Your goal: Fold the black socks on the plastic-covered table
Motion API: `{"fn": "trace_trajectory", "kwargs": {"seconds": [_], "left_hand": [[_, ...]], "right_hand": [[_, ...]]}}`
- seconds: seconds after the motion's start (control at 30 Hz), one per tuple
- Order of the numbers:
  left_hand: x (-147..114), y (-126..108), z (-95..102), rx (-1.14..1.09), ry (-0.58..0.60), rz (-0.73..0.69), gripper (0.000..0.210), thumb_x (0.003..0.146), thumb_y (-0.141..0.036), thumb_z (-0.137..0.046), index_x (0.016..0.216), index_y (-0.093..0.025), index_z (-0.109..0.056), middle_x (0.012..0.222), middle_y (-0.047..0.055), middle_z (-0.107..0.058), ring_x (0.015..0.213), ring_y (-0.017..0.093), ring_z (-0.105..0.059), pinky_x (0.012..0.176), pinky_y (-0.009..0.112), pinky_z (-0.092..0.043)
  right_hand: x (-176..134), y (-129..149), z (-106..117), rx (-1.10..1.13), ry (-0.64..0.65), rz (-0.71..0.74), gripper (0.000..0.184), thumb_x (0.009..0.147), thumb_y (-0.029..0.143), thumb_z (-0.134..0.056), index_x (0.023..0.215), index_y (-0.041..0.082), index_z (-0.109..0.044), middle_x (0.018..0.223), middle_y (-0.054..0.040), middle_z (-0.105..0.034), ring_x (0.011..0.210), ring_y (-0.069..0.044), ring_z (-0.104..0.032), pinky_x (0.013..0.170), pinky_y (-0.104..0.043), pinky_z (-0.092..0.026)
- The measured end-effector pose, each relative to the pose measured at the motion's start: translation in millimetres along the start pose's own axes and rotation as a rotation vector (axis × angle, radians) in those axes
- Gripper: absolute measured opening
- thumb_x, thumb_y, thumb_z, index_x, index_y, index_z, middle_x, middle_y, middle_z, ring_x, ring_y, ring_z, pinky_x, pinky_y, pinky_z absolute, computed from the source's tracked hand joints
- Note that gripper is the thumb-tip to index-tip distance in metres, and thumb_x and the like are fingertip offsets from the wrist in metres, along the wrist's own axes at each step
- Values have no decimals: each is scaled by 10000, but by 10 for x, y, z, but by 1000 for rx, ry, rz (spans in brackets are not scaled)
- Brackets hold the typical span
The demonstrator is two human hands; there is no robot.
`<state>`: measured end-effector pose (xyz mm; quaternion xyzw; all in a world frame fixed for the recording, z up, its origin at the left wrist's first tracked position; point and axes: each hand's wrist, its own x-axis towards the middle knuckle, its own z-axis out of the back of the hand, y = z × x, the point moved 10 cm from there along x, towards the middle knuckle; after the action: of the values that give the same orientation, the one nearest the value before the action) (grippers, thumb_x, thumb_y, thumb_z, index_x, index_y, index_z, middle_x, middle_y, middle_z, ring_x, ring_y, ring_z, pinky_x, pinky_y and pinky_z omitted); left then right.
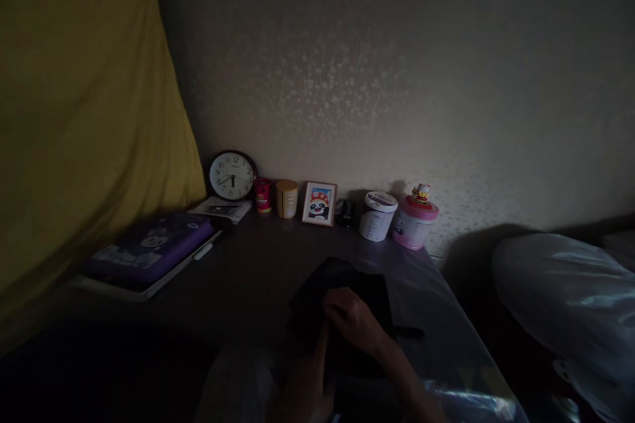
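Note:
On the dark table lies a black, soft-looking item (374,287), perhaps a bag or a folded cloth; the low light hides its exact kind. My right hand (354,320) is over its middle with the fingers closed in a pinch, seemingly on the black material. From below, my left hand (307,386) reaches up with one finger stretched toward the right fingertips. Its other fingers are lost in the dark. A thin black strip (409,332), like a strap, sticks out at the item's right side.
Along the wall stand a round clock (233,176), a red can (263,196), a yellow canister (286,199), a framed panda picture (319,204), a white tub (378,217) and a pink tub (415,225) bearing a figurine. A purple case (153,248) lies left, beside a yellow curtain (94,119).

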<state>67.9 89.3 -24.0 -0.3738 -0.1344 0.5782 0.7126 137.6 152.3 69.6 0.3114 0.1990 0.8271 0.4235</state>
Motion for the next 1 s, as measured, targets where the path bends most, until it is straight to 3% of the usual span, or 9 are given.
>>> {"fn": "trace_trajectory", "kwargs": {"seconds": [0.2, 0.37, 0.5, 0.6, 0.77, 0.87, 1.0], "left_hand": [[28, 83, -84, 5, 14, 52, 861, 844, -129, -477, 1460, -155, 124, 1114, 90, -683, 965, 167, -651, 879, 238, -424], [13, 70, -100, 47, 62, 82, 879, 834, -131, -475, 1448, -150, 155, 1063, 101, -701, 908, 210, -667, 762, 277, -451], [9, 44, -58, 31, 59, 92, 881, 827, -127, -467, 1450, -141, 155, 1058, 112, -705, 898, 224, -673, 763, 298, -450], [13, 35, -60, -10, 60, 70, 875, 826, -131, -464, 1453, -129, 146, 1052, 108, -708, 889, 210, -674, 800, 294, -440], [21, 81, -106, -42, 79, 67, 875, 817, -142, -477, 1458, -95, 116, 1099, 121, -689, 927, 201, -661, 780, 263, -435], [19, 83, -95, -52, 69, 75, 853, 849, -199, -470, 1455, -67, 116, 1072, 125, -699, 924, 198, -661, 806, 255, -430], [5, 79, -53, -16, 46, 99, 859, 829, -152, -479, 1449, -22, 100, 1087, 144, -695, 913, 196, -661, 838, 249, -426]], "right_hand": [[19, -198, -133, -241, 93, 46, 292, 864, 271, -560, 1144, 230, -631, 1254, -80, -608, 1260, -260, -456, 1070, -503, -276], [277, -376, -164, -327, 133, 53, 281, 893, 327, -525, 1136, 245, -638, 1300, -78, -573, 1280, -250, -433, 1070, -505, -264], [451, -543, -63, -428, 75, -20, 262, 910, 275, -487, 1105, 224, -654, 1284, -91, -583, 1243, -244, -474, 1056, -495, -287], [458, -446, 38, -442, -11, -3, 251, 904, 250, -499, 1094, 197, -654, 1243, -102, -610, 1222, -237, -486, 1052, -459, -288], [398, -201, -172, -361, 169, 127, 186, 904, 311, -512, 920, 243, -685, 983, -25, -703, 1021, -176, -594, 1014, -397, -300], [514, -344, -250, -441, 212, 63, 222, 913, 320, -492, 879, 223, -689, 958, -37, -703, 1030, -188, -583, 1016, -406, -282], [740, -634, -201, -577, 154, -78, 276, 923, 281, -444, 868, 188, -697, 1004, -83, -695, 1058, -216, -563, 994, -402, -307]]}}
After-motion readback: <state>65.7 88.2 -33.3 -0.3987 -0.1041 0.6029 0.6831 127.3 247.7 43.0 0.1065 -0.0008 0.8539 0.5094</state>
